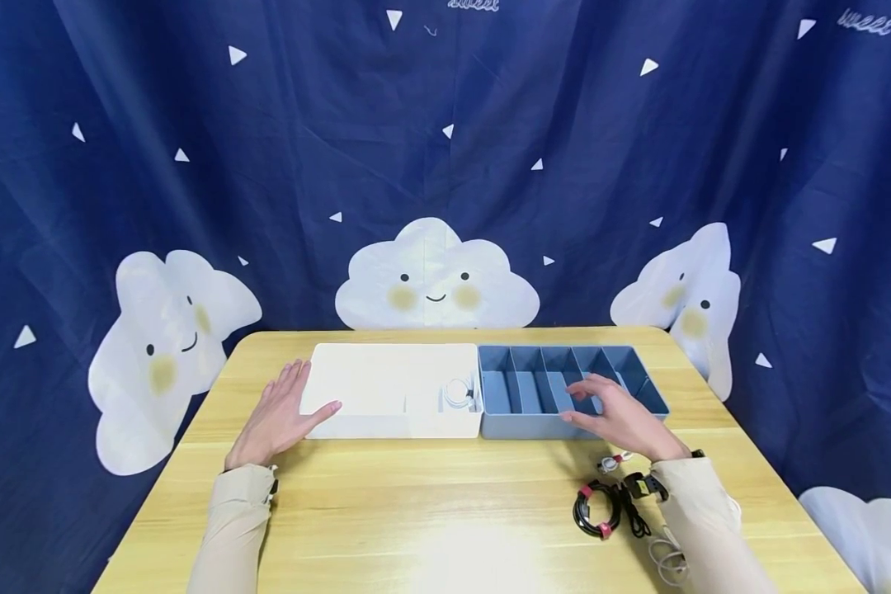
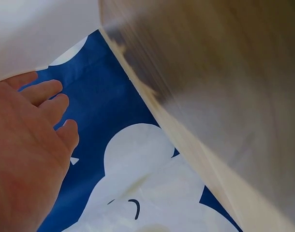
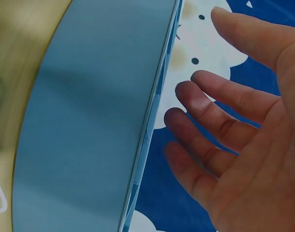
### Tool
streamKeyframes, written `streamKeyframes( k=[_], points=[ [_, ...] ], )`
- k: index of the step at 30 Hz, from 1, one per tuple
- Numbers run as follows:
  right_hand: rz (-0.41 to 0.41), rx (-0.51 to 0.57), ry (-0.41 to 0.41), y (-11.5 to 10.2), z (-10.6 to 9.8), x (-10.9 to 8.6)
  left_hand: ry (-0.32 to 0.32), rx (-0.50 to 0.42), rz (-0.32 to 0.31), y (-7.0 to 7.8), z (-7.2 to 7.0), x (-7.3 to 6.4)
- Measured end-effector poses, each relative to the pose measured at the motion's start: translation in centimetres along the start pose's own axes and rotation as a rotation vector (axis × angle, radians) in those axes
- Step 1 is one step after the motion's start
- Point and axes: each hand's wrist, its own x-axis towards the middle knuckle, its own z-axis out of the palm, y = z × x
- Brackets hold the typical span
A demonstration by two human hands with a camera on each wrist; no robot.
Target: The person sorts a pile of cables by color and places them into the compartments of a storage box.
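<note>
In the head view my left hand (image 1: 278, 412) rests with straight fingers at the left end of a long white box (image 1: 386, 427), the thumb spread over its front edge. A coiled white cable (image 1: 457, 393) lies at the right end of this box. Against it stands a blue box (image 1: 535, 426) split by dividers into several compartments. Over the blue box's front right part, my right hand (image 1: 619, 419) is held with its fingers loosely bent. Nothing lies between these fingers in the right wrist view, where the blue wall (image 3: 94, 111) is beside them.
Near my right forearm lie a black coiled cable (image 1: 604, 526) with red ties, a small white cable (image 1: 609, 464) and a loose white cable (image 1: 667, 557). The wooden table (image 1: 386, 511) ends just behind the boxes, at a dark blue curtain (image 1: 297, 165) with clouds.
</note>
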Motion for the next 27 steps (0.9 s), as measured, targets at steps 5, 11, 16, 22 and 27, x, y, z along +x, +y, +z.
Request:
streamKeyframes(
  k=[5,11,16,22,27],
  points=[
    [0.011,0.003,0.010,0.1,-0.3,-0.5,-0.007,-0.002,-0.003,0.1,-0.1,0.0],
    [-0.003,-0.001,0.026,0.4,-0.6,-1.1,0.003,-0.001,0.003,0.2,0.0,0.0],
    [0.014,-0.020,0.038,0.9,-1.0,-1.7,-0.003,-0.003,0.000,0.4,-0.2,0.0],
    [0.038,-0.010,0.047,1.4,-1.1,-2.5,-0.006,0.001,0.003,0.3,-0.1,0.2],
    [0.040,0.000,0.057,1.7,-1.0,-3.2,-0.013,-0.007,-0.004,0.2,-0.1,0.2]
  ],
)
